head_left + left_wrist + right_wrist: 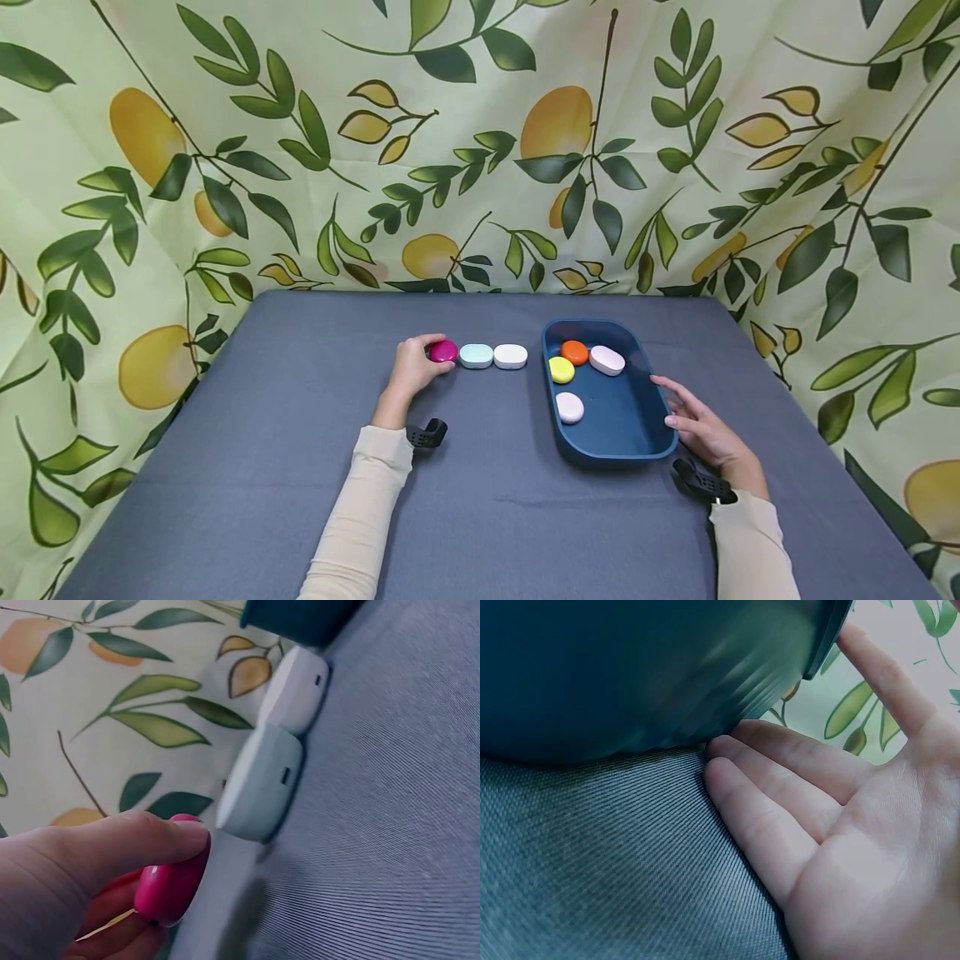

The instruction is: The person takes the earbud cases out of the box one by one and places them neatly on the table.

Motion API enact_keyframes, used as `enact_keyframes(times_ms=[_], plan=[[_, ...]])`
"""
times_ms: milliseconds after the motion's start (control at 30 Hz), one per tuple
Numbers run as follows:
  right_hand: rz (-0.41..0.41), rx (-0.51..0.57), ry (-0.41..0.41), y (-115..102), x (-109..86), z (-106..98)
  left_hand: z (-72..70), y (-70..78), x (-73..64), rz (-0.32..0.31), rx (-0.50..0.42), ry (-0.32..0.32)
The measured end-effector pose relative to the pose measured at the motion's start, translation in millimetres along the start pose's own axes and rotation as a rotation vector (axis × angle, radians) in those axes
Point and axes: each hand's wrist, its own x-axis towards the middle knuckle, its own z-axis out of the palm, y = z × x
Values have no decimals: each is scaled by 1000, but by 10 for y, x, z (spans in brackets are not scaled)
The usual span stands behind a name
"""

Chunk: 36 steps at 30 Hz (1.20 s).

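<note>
My left hand [411, 367] pinches a magenta rounded case [443, 352], which looks like an earbud charging case, between thumb and fingers. In the left wrist view its glossy shell [172, 889] appears slightly off the cloth. To its right stand a mint case [476, 357] and a white case [511, 357], side by side; both show a small port slot in the left wrist view. My right hand [708, 433] rests against the right side of a dark blue bin [611, 457], fingers extended; in the right wrist view the fingertips [724, 772] reach the bin's lower edge.
Inside the bin lie an orange case [574, 352], a yellow case [561, 370], a pale pink oblong case [607, 361] and a whitish round case [569, 408]. Grey cloth [487, 517] covers the table. A leaf-and-fruit patterned curtain [465, 108] hangs behind and at both sides.
</note>
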Motion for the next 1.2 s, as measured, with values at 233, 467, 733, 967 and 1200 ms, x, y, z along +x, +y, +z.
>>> enact_keyframes(times_ms=[233, 467, 733, 967, 1200], plan=[[1, -3, 1, 9, -3, -12, 81, -60, 8, -35, 47, 15], [6, -9, 10, 5, -3, -6, 129, -83, -6, -37, 48, 20], [16, -12, 20, -13, -5, 15, 191, -150, -3, 0, 56, 29], [14, -16, 20, -17, -5, 16, 172, -143, -3, -2, 50, 16], [16, -24, 24, -10, -3, 13, 134, -110, -15, 6, 36, 32]])
